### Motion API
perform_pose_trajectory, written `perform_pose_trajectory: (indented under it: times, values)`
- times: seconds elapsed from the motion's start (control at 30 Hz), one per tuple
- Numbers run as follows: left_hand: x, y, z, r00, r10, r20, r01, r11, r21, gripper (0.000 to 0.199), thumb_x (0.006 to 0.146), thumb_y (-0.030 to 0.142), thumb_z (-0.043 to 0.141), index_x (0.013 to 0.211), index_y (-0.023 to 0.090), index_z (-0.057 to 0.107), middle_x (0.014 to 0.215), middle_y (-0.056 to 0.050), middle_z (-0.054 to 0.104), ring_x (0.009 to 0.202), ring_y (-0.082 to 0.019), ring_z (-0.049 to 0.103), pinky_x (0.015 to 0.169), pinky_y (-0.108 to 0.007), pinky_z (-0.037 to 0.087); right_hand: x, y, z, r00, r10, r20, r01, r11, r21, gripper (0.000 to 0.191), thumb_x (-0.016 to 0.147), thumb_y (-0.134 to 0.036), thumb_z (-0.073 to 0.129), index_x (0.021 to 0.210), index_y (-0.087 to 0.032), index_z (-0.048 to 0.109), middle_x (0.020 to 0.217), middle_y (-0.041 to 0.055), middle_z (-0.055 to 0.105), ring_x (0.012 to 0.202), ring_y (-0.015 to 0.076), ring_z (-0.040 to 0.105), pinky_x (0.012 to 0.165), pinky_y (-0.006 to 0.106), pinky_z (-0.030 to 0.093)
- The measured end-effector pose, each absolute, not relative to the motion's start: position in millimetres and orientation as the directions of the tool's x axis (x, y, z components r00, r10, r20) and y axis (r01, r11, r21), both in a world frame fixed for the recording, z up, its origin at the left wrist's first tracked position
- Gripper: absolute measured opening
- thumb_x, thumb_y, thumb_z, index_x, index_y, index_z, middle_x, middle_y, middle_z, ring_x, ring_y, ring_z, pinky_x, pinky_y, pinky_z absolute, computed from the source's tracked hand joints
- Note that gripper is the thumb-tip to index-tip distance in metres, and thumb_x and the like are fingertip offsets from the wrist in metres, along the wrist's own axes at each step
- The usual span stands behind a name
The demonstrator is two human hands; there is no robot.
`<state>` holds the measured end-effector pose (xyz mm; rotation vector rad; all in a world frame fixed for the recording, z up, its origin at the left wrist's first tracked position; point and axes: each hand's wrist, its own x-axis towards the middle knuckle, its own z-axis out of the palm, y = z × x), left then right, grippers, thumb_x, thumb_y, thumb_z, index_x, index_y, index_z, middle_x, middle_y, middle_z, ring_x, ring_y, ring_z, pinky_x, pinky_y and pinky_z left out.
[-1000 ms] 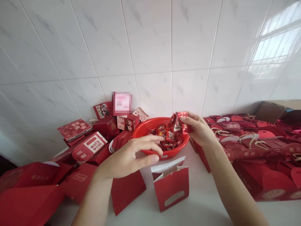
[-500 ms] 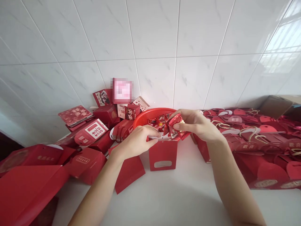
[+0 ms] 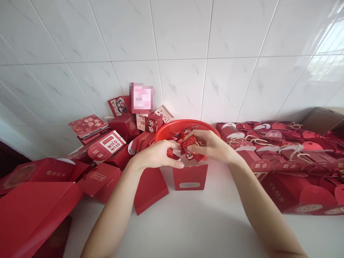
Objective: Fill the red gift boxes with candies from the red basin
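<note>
A red paper gift box (image 3: 190,175) stands upright on the white table, its top open and a pale oval on its front. My left hand (image 3: 158,156) grips the box at its upper left, thumb along the front rim and fingertips partly hidden at the far side. Above the opening, my right hand (image 3: 215,146) holds several red-wrapped candies (image 3: 191,146) pinched between thumb and fingers. Directly behind the box is a red plastic basket (image 3: 185,124) containing more wrapped candies (image 3: 176,135).
Red gift boxes (image 3: 100,181) are heaped on the left, one large red box (image 3: 34,215) nearest me. Rows of closed red boxes with rope handles (image 3: 285,150) fill the right. A brown cardboard box (image 3: 324,120) sits at the far right, against the tiled wall (image 3: 182,86).
My right hand has brought the candies left and down, from beside the basket to over the box's opening. My left hand has shifted its hold on the rim.
</note>
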<state>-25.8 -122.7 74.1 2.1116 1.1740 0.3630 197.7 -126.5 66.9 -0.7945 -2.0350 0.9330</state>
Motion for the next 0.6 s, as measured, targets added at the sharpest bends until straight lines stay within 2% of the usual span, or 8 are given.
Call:
perform_pose_trajectory:
  times: [0.1, 0.27, 0.43, 0.6]
  values:
    - [-26.4, -122.4, 72.7, 0.547, 0.833, -0.081, 0.641, -0.355, 0.680, 0.041, 0.067, 0.047, 0.082, 0.097, 0.020, 0.073, 0.109, -0.004, 0.072, 0.102, -0.027, 0.066, 0.086, -0.034, 0.050, 198.9, -132.1, 71.7, -0.510, 0.775, 0.373, 0.317, 0.572, -0.756, 0.014, 0.085, -0.021, 0.062, 0.094, -0.017, 0.071, 0.086, 0.0030, 0.071, 0.075, 0.0158, 0.063, 0.066, 0.027, 0.049]
    - [-26.4, -122.0, 71.4, 0.534, 0.841, -0.092, 0.621, -0.316, 0.717, 0.053, 0.065, 0.047, 0.084, 0.110, 0.022, 0.073, 0.120, -0.006, 0.070, 0.110, -0.030, 0.065, 0.089, -0.035, 0.050, 199.5, -138.6, 74.6, -0.559, 0.753, 0.346, 0.364, 0.599, -0.714, 0.018, 0.084, -0.017, 0.061, 0.098, -0.018, 0.074, 0.083, 0.0014, 0.072, 0.070, 0.0146, 0.063, 0.064, 0.026, 0.049]
    - [-26.1, -121.6, 70.8, 0.531, 0.843, -0.083, 0.639, -0.334, 0.693, 0.050, 0.066, 0.050, 0.083, 0.106, 0.022, 0.075, 0.118, -0.005, 0.072, 0.109, -0.031, 0.065, 0.089, -0.036, 0.051, 201.8, -141.3, 75.3, -0.526, 0.772, 0.357, 0.400, 0.595, -0.697, 0.027, 0.085, -0.014, 0.059, 0.107, -0.020, 0.073, 0.084, 0.0010, 0.072, 0.062, 0.0127, 0.062, 0.058, 0.024, 0.048]
    - [-28.6, -119.0, 68.5, 0.537, 0.838, -0.096, 0.638, -0.330, 0.696, 0.066, 0.066, 0.054, 0.083, 0.125, 0.029, 0.071, 0.138, -0.004, 0.064, 0.124, -0.032, 0.059, 0.100, -0.037, 0.048, 208.8, -144.3, 80.5, -0.511, 0.777, 0.366, 0.457, 0.607, -0.650, 0.022, 0.084, -0.015, 0.062, 0.102, -0.018, 0.074, 0.078, 0.0003, 0.070, 0.061, 0.0125, 0.059, 0.055, 0.023, 0.044]
